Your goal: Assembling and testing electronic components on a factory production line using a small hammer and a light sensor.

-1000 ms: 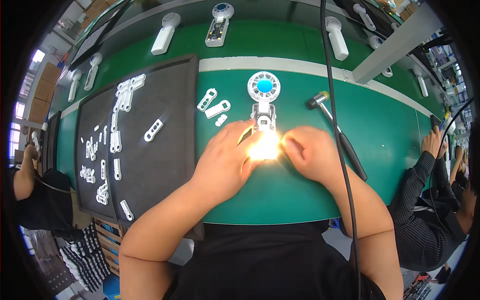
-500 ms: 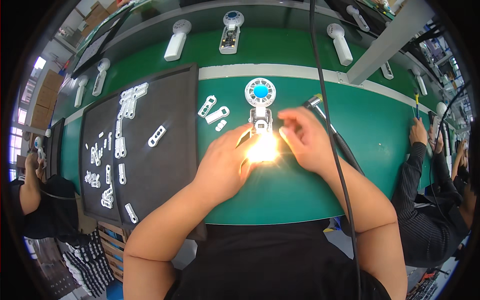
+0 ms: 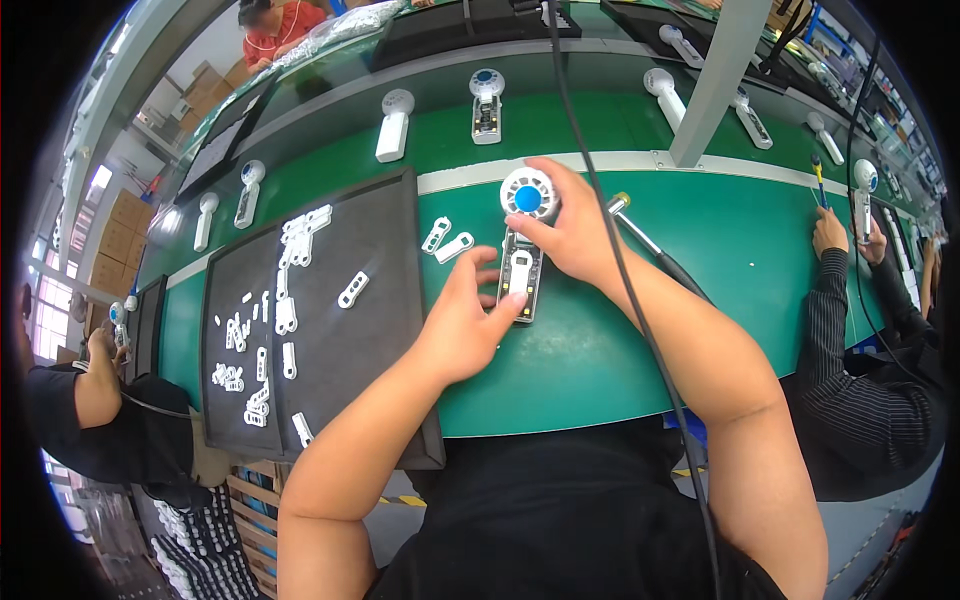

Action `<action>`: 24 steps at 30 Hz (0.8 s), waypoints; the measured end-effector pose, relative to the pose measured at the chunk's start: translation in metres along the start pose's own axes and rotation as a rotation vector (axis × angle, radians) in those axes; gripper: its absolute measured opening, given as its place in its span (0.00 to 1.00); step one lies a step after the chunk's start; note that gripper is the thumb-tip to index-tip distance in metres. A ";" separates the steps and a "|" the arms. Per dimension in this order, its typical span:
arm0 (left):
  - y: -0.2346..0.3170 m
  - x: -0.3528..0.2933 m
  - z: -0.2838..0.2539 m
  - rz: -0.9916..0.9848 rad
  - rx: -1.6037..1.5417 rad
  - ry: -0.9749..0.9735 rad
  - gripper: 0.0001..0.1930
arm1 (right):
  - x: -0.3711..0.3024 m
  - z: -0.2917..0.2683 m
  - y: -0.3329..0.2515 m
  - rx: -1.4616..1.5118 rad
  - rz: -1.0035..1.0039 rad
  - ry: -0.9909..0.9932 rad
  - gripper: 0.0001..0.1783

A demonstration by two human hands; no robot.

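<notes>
Having shifted up from the white handheld device's lower body, the right hand is pinching its round head. The left hand is bending its fingers beside the body, thumb touching it; whether pinching, I cannot tell. The device is showing between loose white parts and a hammer.

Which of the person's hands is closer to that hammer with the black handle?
The right. The right hand is just left of the hammer, at the round head of the device; the left hand is farther left, by the device's lower part.
</notes>
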State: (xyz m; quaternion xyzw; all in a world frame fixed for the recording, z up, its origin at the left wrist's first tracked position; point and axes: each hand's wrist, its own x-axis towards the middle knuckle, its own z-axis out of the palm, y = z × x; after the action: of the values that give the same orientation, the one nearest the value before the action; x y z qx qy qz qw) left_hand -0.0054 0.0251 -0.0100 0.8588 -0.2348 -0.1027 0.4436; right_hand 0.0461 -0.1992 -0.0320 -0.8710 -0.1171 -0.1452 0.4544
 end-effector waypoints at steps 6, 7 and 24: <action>-0.001 0.026 0.007 -0.158 -0.847 -0.321 0.30 | -0.032 -0.001 -0.025 0.283 -0.090 0.261 0.41; -0.003 0.029 0.010 -0.175 -0.908 -0.384 0.28 | -0.034 0.000 -0.021 0.357 -0.089 0.281 0.41; -0.012 0.033 0.013 -0.187 -0.813 -0.379 0.30 | -0.033 -0.001 -0.013 0.243 -0.183 0.254 0.43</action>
State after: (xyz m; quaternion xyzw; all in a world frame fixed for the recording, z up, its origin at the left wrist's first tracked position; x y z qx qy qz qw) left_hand 0.0216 0.0056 -0.0259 0.5985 -0.1738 -0.3816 0.6826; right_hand 0.0110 -0.1950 -0.0339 -0.7703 -0.1542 -0.2793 0.5522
